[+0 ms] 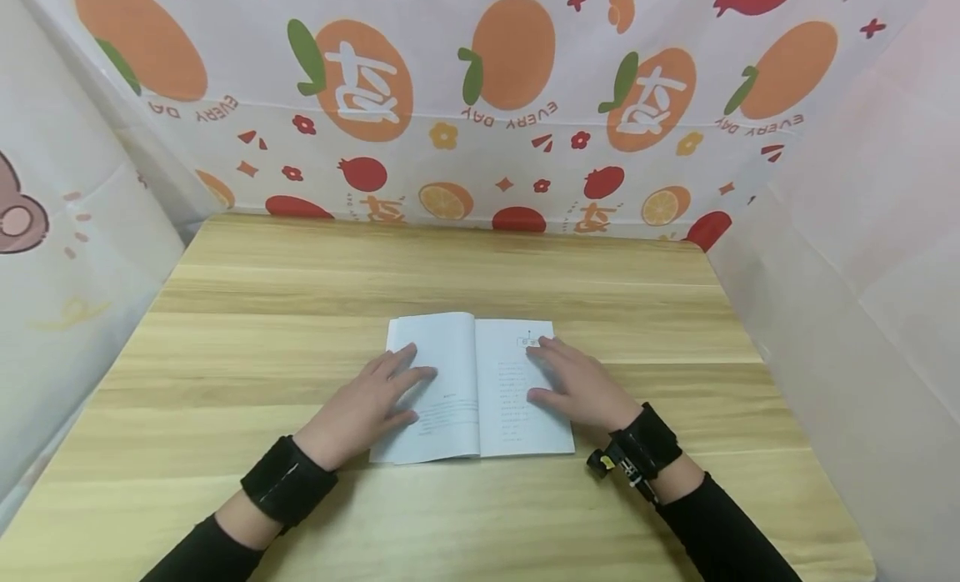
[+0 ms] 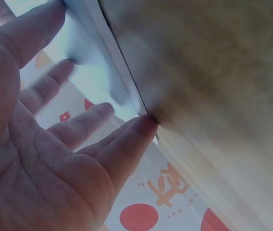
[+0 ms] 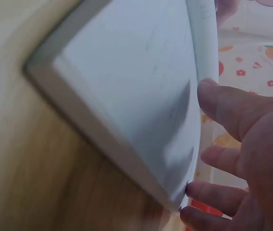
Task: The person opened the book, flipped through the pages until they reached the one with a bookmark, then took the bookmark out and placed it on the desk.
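Observation:
An open book (image 1: 491, 415) with printed white pages lies on the wooden table. My left hand (image 1: 367, 407) is spread over the outer side of the left page, fingers apart. In the left wrist view, fingertips of this hand (image 2: 55, 144) meet the book's edge (image 2: 119, 62). Over the right page's outer side is my right hand (image 1: 581, 386), its fingers extended. The right wrist view has the thick page block (image 3: 127, 96) with the right hand (image 3: 252, 159) beside it, lower fingertips at the far corner. Neither hand grips anything.
The wooden table (image 1: 300, 282) reaches up to a fruit-printed curtain (image 1: 450, 165) at the back. Pale cloth hangs on the left (image 1: 82, 232) and right (image 1: 847, 273). Black bands (image 1: 288, 482) wrap both wrists.

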Motion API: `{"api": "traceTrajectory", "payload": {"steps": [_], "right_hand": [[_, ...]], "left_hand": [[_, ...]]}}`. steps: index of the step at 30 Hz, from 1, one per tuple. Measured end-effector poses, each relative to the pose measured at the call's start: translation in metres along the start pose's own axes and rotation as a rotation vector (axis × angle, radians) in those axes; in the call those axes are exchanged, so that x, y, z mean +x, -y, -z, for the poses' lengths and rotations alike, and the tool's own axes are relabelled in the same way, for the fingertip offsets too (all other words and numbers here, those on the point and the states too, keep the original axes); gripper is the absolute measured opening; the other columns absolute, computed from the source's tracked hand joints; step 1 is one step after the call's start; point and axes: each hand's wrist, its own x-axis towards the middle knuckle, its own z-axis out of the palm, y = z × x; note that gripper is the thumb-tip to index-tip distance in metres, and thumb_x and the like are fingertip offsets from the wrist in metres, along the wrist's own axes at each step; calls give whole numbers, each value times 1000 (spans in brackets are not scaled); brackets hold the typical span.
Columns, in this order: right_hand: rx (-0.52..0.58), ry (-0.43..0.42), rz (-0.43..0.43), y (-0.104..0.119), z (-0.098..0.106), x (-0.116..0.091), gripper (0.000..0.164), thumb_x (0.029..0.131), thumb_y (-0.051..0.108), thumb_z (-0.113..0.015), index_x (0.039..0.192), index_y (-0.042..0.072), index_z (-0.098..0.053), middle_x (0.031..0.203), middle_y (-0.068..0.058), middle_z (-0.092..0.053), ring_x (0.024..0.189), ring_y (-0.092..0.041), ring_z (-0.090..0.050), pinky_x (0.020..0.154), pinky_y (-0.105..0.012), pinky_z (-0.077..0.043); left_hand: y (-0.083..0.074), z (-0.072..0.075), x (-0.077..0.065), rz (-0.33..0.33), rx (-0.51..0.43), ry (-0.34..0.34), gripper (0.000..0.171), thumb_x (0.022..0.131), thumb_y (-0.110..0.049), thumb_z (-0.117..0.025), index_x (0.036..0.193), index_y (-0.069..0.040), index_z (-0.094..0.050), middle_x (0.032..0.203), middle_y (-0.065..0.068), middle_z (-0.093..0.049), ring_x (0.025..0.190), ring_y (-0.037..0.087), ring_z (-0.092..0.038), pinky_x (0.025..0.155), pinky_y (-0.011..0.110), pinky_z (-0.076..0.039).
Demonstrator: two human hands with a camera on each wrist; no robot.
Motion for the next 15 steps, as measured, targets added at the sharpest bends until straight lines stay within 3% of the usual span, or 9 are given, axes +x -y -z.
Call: {"api": "traceTrajectory", "payload": {"steps": [4, 9, 12, 15], "right_hand": [[-5, 14, -39, -5, 1, 1, 77, 92, 52, -66, 154, 15, -39, 162, -13, -29, 150, -29, -27, 116, -55, -32], [-5, 19, -65, -8, 2, 2, 89, 89, 57, -67, 156, 10, -32, 164, -13, -24, 151, -27, -24, 117, -51, -32], [-16, 28, -82, -9, 1, 4, 96, 87, 61, -67, 157, 10, -29, 165, -12, -23, 152, -25, -23, 117, -52, -31], [-28, 36, -96, -8, 0, 5, 100, 85, 64, -67, 158, 11, -27, 165, -12, -22, 152, -26, -22, 117, -54, -31]], "left_hand": [[0, 4, -1, -26, 2, 20, 57, 82, -15, -82, 136, -19, -64, 150, 21, -47, 135, 49, -45, 106, 60, -42], [-1, 6, -1, -25, 10, 43, 47, 88, -9, -74, 134, -12, -64, 149, 23, -47, 136, 51, -43, 108, 61, -39], [-3, 7, -1, -19, -4, 65, 44, 92, -16, -71, 134, -8, -64, 150, 24, -45, 139, 47, -40, 113, 60, -33], [-3, 6, 0, -16, -14, 84, 52, 90, -28, -75, 135, -6, -63, 152, 24, -44, 141, 46, -38, 114, 60, -31]]}}
